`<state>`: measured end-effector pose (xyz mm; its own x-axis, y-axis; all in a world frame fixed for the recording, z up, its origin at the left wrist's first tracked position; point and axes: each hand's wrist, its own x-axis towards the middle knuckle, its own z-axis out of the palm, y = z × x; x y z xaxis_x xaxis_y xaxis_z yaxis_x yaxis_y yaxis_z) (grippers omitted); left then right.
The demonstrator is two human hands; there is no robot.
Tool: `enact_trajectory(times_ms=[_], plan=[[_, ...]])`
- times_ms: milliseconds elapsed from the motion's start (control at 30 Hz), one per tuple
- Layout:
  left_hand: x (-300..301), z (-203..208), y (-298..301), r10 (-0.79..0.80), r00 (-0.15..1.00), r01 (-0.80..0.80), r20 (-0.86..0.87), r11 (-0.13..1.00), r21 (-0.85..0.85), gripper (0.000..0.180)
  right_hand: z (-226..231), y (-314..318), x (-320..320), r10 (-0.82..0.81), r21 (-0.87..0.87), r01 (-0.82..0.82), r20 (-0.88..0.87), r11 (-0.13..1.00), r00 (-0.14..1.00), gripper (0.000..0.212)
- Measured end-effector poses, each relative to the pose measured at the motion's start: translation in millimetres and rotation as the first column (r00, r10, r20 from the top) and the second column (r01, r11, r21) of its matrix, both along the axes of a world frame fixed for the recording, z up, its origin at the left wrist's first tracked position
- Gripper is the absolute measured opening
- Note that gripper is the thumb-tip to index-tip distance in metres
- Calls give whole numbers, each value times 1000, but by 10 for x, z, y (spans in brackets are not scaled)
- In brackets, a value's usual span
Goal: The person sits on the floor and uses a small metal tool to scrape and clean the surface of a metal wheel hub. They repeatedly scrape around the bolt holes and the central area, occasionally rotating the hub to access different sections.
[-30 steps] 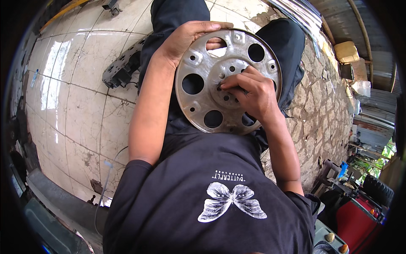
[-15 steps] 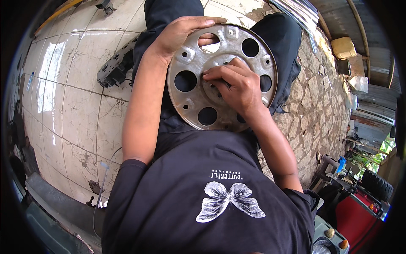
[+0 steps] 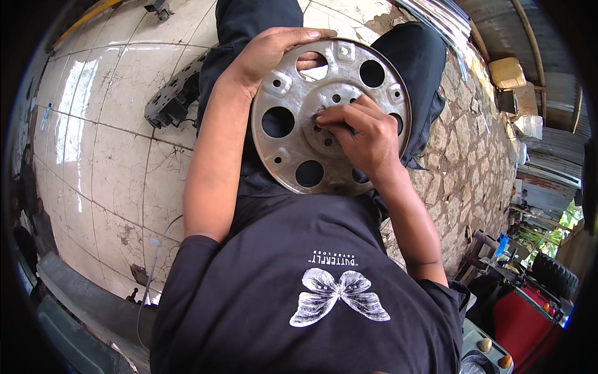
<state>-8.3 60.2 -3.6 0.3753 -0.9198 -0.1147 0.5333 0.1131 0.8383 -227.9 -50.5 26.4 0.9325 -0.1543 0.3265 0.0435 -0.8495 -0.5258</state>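
A round grey metal flexplate (image 3: 316,98), with large round holes around a raised hub, lies tilted across my lap. My left hand (image 3: 261,59) is closed on its far left rim, thumb along the edge and fingertips showing through one of the big holes. Over the hub, my right hand (image 3: 372,134) is pinched, its fingertips against the metal near the centre. Whatever those fingers may hold is hidden or too small to make out. Several small bolt holes show around the hub, some covered by the right hand.
A dark perforated metal part (image 3: 177,96) lies on the cracked tile floor (image 3: 118,149) left of my leg. Rough stone paving (image 3: 461,156) runs along the right, with a yellow jerrycan (image 3: 506,73) beyond. A red machine with a black tyre (image 3: 554,274) stands at lower right.
My right hand has slid a little right and nearer me across the hub, uncovering bolt holes. The flexplate and my left hand have shifted slightly right in view.
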Motion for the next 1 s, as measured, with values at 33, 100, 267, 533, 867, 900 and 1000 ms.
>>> enact_trajectory(times_ms=[33, 100, 267, 533, 867, 900, 1000], plan=[[-8, 38, -4, 11, 1000, -11, 13, 1000, -2, 47, -32, -18, -42, -16, -6, 16, 6, 1000, 1000, 25], [-38, 89, -7, 29, 999, -29, 38, 1000, -2, 47, -51, 1, -30, -23, -11, 24, 40, 1000, 999, 25], [129, -70, 16, -104, 994, 106, 33, 993, -54, 48, -3, 61, 173, -8, 3, 7, 74, 1000, 997, 23], [97, -35, -2, -72, 997, 73, 37, 996, -43, 47, -11, 76, 147, -34, 15, 33, 95, 999, 995, 26], [183, -205, 106, -313, 939, 242, -140, 894, -376, 52, -4, -91, -549, -287, 207, 245, 205, 947, 936, 21], [120, -148, 100, -202, 974, 171, -98, 951, -258, 52, -57, -83, -604, -346, 286, 272, 252, 919, 904, 22], [45, -65, 64, -26, 999, 27, 20, 997, -66, 52, -233, -11, -678, -502, 641, 226, 286, 733, 817, 22]])
